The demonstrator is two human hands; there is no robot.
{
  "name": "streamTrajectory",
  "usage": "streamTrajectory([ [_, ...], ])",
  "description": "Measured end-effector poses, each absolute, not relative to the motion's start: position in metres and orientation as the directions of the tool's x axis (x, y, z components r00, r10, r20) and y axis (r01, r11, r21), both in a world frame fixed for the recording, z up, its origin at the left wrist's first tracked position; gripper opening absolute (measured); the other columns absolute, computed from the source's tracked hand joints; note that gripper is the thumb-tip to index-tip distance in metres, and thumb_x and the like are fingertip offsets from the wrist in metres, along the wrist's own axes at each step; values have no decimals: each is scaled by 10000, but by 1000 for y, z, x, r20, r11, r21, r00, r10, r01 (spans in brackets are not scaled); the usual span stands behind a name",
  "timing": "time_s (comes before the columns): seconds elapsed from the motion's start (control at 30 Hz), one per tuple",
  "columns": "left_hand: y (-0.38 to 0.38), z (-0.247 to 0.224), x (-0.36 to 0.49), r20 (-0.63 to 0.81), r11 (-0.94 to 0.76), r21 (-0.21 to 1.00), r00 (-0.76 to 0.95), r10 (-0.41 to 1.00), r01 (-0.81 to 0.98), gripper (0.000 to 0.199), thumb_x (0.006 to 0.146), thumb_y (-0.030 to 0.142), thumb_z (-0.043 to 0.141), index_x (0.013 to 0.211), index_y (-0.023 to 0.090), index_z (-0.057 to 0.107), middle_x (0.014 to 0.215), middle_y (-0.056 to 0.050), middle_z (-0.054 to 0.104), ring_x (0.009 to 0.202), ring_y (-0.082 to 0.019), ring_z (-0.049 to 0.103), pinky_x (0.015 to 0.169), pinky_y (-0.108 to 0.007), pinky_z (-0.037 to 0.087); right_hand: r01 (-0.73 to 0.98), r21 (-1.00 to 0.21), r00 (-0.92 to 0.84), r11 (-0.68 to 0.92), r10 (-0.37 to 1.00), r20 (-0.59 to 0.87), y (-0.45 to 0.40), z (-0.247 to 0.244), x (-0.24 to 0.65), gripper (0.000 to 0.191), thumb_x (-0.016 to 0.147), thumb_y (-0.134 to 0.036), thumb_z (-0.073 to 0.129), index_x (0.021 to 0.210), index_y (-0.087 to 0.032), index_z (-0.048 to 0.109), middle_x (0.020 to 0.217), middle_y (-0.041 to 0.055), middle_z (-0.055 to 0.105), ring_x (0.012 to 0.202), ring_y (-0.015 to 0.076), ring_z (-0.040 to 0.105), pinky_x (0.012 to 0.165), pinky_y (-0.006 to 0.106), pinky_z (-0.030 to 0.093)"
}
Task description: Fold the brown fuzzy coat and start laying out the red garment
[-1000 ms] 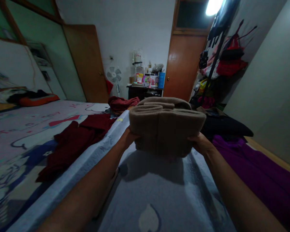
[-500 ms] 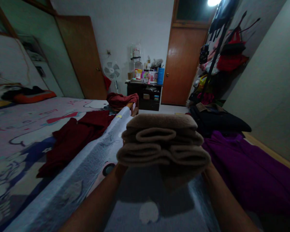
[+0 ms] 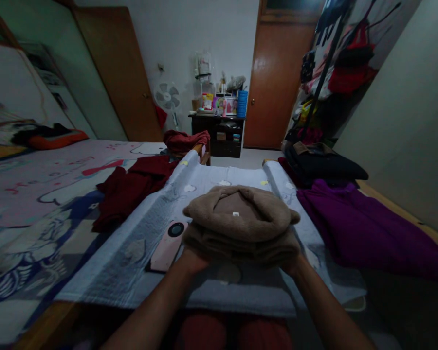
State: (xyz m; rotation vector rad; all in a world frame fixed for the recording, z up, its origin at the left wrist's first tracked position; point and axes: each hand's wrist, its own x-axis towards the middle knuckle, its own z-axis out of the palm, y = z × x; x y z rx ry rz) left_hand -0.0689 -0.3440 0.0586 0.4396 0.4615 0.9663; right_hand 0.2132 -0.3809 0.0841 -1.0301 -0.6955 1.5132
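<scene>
A folded brown fleece top (image 3: 241,223) lies between my two hands, its collar and a small white label facing up. My left hand (image 3: 197,261) grips it from below on the left side, fingers hidden beneath the cloth. On the right, my right hand (image 3: 291,262) supports the opposite side the same way, its fingers also covered. Under it spreads a light blue cloth (image 3: 219,296) with white cloud shapes. Left of the bundle, a pink phone (image 3: 167,248) with a round dark camera ring rests on this cloth.
Dark red clothing (image 3: 131,189) lies on the patterned bed (image 3: 69,170) at left. To the right are a purple garment (image 3: 361,228) and folded dark clothes (image 3: 324,163). Further back stand a fan (image 3: 167,97) and a dark cabinet (image 3: 217,136).
My hands have lowered the folded fleece top toward the cloth and tipped it, so the collar now shows instead of the folded edges. The phone has come into fuller view.
</scene>
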Motion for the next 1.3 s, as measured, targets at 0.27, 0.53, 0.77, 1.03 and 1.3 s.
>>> streamTrajectory([
  [0.27,-385,84,-75,-93,444,662,521,848,-604,595,913,653,291,1400,335,414,1499,-62,431,1327,-328,443,1025,-628,339,-510,-779,-178,-364,931,-318,-411,69,200,398,917,-541,377,996,-263,652,1087,69,713,999,239,661,851,463,521],
  [0.53,-421,71,-81,-371,605,646,502,782,-465,706,813,732,427,1310,234,480,1381,-141,545,1233,-327,546,1018,-546,389,-477,-774,-95,-416,900,-425,-451,58,202,421,845,-588,478,1060,-259,628,1115,113,709,996,300,680,841,500,523],
  [0.77,-444,73,-118,-523,593,803,406,749,-60,341,768,504,649,834,171,622,875,-86,720,811,-218,686,733,-317,497,84,-951,324,-298,911,-257,-466,61,262,414,650,-358,631,1043,-236,586,1026,92,682,850,265,677,680,411,556],
  [1.03,-395,124,-97,310,-297,699,99,946,650,201,845,387,525,914,215,604,962,-54,632,970,-235,592,912,-369,443,807,-547,124,224,841,527,-418,116,223,367,834,-376,504,1154,-210,577,1283,134,536,1232,288,473,1058,487,366],
  [1.3,-358,120,-70,94,-223,258,206,974,940,598,741,218,583,1324,138,475,1201,-169,579,1103,-317,561,941,-419,423,979,-191,-50,76,989,140,-395,87,185,734,707,-97,502,1431,-177,414,1529,141,347,1397,332,308,1076,494,321],
])
